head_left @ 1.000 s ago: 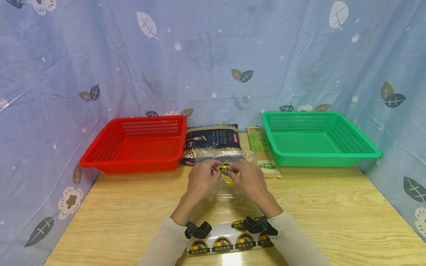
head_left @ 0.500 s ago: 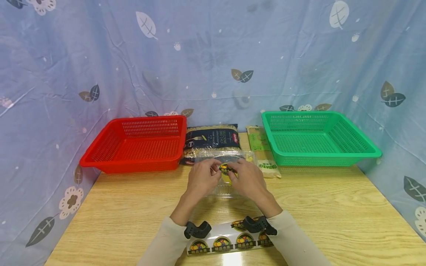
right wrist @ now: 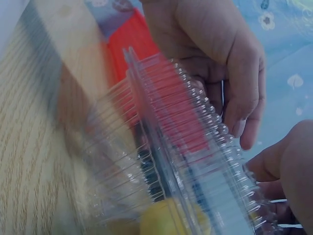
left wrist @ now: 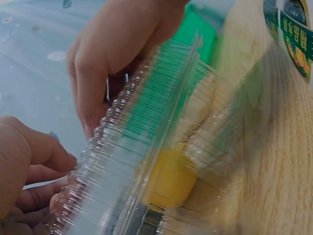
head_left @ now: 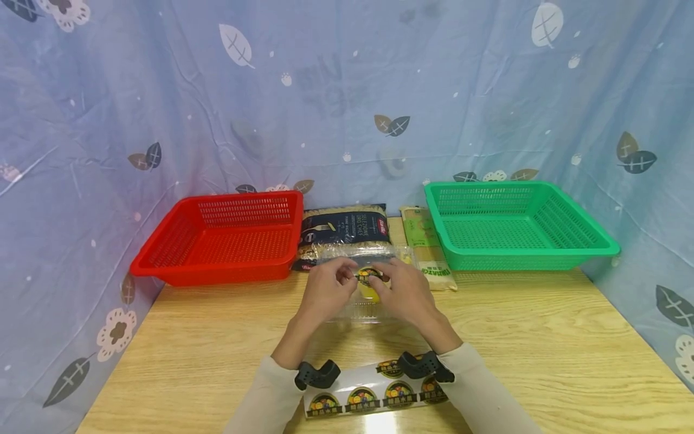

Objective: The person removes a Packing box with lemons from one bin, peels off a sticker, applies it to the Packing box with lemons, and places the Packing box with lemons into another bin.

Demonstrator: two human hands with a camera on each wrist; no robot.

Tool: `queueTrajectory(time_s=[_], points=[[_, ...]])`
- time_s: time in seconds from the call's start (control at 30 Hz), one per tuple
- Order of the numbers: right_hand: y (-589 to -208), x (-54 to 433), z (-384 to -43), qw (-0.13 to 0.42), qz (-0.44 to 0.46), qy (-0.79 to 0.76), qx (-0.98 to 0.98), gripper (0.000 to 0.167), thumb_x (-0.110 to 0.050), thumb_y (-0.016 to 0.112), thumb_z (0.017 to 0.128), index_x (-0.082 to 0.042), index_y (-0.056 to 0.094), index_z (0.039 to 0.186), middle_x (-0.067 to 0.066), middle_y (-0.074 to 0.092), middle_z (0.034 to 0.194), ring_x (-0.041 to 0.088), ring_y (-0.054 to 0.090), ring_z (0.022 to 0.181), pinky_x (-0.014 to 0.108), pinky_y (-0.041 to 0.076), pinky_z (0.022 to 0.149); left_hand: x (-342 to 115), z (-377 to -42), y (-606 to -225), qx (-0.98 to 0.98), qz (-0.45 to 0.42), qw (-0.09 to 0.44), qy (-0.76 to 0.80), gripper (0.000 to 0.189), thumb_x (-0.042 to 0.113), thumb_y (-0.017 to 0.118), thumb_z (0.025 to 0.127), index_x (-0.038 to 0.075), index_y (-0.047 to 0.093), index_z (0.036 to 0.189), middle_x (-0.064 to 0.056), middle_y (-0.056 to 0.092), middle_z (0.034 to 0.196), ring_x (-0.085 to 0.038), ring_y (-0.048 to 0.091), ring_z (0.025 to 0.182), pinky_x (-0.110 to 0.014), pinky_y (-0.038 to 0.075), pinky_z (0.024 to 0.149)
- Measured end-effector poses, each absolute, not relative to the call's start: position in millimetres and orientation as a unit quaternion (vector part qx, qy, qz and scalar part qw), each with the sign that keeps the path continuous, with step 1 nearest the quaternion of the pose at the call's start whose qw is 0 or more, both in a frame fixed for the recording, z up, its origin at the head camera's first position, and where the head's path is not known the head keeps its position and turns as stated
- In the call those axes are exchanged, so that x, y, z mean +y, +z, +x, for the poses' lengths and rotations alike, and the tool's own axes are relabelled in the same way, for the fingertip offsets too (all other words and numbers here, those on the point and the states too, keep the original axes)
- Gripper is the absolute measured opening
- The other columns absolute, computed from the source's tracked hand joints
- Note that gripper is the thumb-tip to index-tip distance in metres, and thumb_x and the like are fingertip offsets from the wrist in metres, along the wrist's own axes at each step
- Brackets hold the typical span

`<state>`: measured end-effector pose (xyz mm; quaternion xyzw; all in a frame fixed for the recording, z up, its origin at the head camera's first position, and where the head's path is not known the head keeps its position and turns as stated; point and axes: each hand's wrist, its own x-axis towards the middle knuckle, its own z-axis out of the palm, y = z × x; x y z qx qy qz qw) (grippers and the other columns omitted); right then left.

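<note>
A clear plastic clamshell box point(head_left: 365, 312) sits on the table in front of me, with a yellow fruit point(left wrist: 171, 178) inside. On its lid lies a round black-and-yellow fruit sticker point(head_left: 367, 276) between my hands. My left hand point(head_left: 328, 290) has its bent fingers and thumb at the sticker's left side. From the right, my right hand point(head_left: 406, 292) touches the sticker's edge with thumb and forefinger. Both wrist views show the fingers bent down over the lid, and neither hand lifts anything. The sticker itself is hidden in those views.
A sheet of similar stickers point(head_left: 362, 399) lies under my wrists at the front. Behind the box are a dark pasta bag point(head_left: 344, 226) and a long green-and-yellow packet point(head_left: 425, 241). A red basket point(head_left: 217, 271) stands left, a green basket point(head_left: 520, 262) right.
The right hand's fingers shift slightly over the sticker's right side, uncovering more of it than half a second ago. The left hand stays nearly in place; the box has not moved.
</note>
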<state>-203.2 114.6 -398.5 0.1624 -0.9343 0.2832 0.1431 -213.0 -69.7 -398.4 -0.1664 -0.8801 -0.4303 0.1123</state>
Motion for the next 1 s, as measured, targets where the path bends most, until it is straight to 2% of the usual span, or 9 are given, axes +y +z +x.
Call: queueTrajectory(time_s=[0.33, 0.57, 0.87, 1.0], points=[[-398, 119, -206, 0.207, 0.198, 0.384, -0.878, 0.017, -0.011, 0.071, 0.092, -0.003, 0.077, 0.106, -0.002, 0.058, 0.073, 0.012, 0.047, 0.062, 0.028, 0.041, 0.056, -78, -212, -396, -0.853, -0.188, 0.108, -0.474, 0.019, 0.003, 0.068, 0.090, 0.004, 0.073, 0.108, 0.001, 0.068, 0.083, -0.013, 0.062, 0.075, -0.030, 0.056, 0.071], [-388, 127, -201, 0.198, 0.189, 0.480, -0.833, 0.013, -0.007, 0.069, 0.093, -0.003, 0.077, 0.103, 0.001, 0.062, 0.079, 0.016, 0.056, 0.070, 0.027, 0.049, 0.057, -84, -209, -388, -0.837, -0.186, 0.108, -0.504, 0.018, 0.002, 0.068, 0.090, 0.005, 0.074, 0.107, 0.000, 0.067, 0.084, -0.014, 0.063, 0.076, -0.028, 0.057, 0.069], [-382, 136, -201, 0.206, 0.165, 0.488, -0.832, 0.015, -0.008, 0.067, 0.094, -0.008, 0.077, 0.105, 0.001, 0.063, 0.080, 0.018, 0.057, 0.073, 0.027, 0.046, 0.057, -94, -205, -379, -0.827, -0.156, 0.117, -0.528, 0.020, 0.002, 0.069, 0.090, 0.011, 0.074, 0.107, -0.001, 0.067, 0.086, -0.017, 0.062, 0.079, -0.027, 0.056, 0.070], [-380, 140, -201, 0.216, 0.154, 0.492, -0.829, 0.015, -0.007, 0.068, 0.093, -0.007, 0.077, 0.105, 0.002, 0.064, 0.082, 0.018, 0.059, 0.075, 0.028, 0.049, 0.059, -102, -208, -379, -0.827, -0.146, 0.123, -0.529, 0.019, 0.002, 0.068, 0.091, 0.010, 0.074, 0.107, -0.003, 0.067, 0.087, -0.019, 0.062, 0.079, -0.027, 0.055, 0.070]])
